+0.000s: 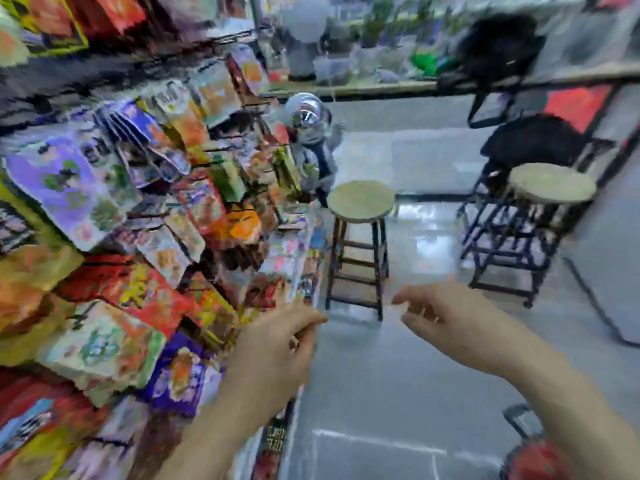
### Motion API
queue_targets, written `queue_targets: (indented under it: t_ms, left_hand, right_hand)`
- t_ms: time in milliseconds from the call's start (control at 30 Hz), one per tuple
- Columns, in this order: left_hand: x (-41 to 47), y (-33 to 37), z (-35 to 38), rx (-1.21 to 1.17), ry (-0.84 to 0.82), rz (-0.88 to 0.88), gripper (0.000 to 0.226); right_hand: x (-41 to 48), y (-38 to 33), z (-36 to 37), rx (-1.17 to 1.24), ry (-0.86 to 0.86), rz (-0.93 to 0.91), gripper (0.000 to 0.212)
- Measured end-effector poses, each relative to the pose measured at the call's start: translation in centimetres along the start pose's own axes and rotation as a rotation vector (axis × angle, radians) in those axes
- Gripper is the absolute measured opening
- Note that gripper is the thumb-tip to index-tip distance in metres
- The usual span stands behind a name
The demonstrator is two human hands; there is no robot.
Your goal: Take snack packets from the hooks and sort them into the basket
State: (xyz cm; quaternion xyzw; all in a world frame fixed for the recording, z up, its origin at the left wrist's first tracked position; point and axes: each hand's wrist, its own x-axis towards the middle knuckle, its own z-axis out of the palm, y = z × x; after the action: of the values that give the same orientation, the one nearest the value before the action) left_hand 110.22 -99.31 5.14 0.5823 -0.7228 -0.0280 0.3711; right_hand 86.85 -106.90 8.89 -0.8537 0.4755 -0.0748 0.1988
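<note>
Many colourful snack packets (pixel 114 216) hang on hooks along the rack that fills the left side of the blurred view. My left hand (pixel 277 344) hovers at the rack's right edge with its fingers loosely curled and nothing in it. Out over the grey floor, my right hand (pixel 446 317) is stretched forward with its fingers apart and holds nothing. A basket (pixel 530 455) with a dark handle and red contents shows partly at the bottom right corner, below my right forearm.
A wooden stool (pixel 360 202) stands just beyond my hands, and a second stool (pixel 550 183) on a black metal frame is at the right. A black bag (pixel 498 46) rests on a counter at the back. A shiny helmet (pixel 306 110) sits at the rack's far end.
</note>
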Motion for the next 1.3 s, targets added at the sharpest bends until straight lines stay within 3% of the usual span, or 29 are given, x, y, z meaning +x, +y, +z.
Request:
queue_targets:
  t_ms: [133, 300, 433, 533, 700, 867, 967, 1033, 1167, 1300]
  left_hand:
    - [-1.6, 5.5, 7.7, -0.131, -0.216, 0.02, 0.023]
    - [-6.0, 14.4, 18.8, -0.247, -0.552, -0.011, 0.023]
    - [-10.1, 21.7, 26.1, -0.31, -0.702, 0.043, 0.017]
    - [-13.0, 25.8, 32.7, -0.32, -0.878, 0.056, 0.03]
    - [-16.9, 27.2, 46.0, -0.353, -1.036, 0.109, 0.026]
    - [-21.6, 23.8, 62.9, -0.334, -1.122, 0.196, 0.021]
    - [-24.8, 21.3, 73.4, -0.274, -1.174, 0.366, 0.023]
    - [-27.2, 20.1, 80.3, -0.2, -1.281, 0.484, 0.028]
    - [-33.6, 18.9, 94.6, 0.059, -1.472, 0.714, 0.04]
    - [-40.2, 16.4, 103.4, 0.465, -1.507, 0.945, 0.051]
  right_hand:
    - [-10.7, 10.1, 2.3, 0.14, 0.089, 0.343, 0.029]
    - [-27.8, 19.9, 5.7, 0.244, 0.205, 0.647, 0.016]
    - [-39.6, 24.3, 8.8, 0.401, 0.328, 0.901, 0.026]
    - [-46.7, 27.6, 12.6, 0.546, 0.429, 1.123, 0.026]
    - [-49.7, 33.2, 22.2, 0.74, 0.598, 1.373, 0.038]
    - [-46.4, 41.0, 36.9, 0.802, 0.691, 1.426, 0.036]
    - [-44.1, 47.4, 45.9, 0.79, 0.652, 1.404, 0.03]
    - [-42.7, 52.2, 50.8, 0.747, 0.535, 1.374, 0.03]
    - [-41.2, 61.5, 57.8, 0.558, 0.174, 1.359, 0.059]
    - [-40.5, 67.9, 64.5, 0.458, 0.064, 1.389, 0.077]
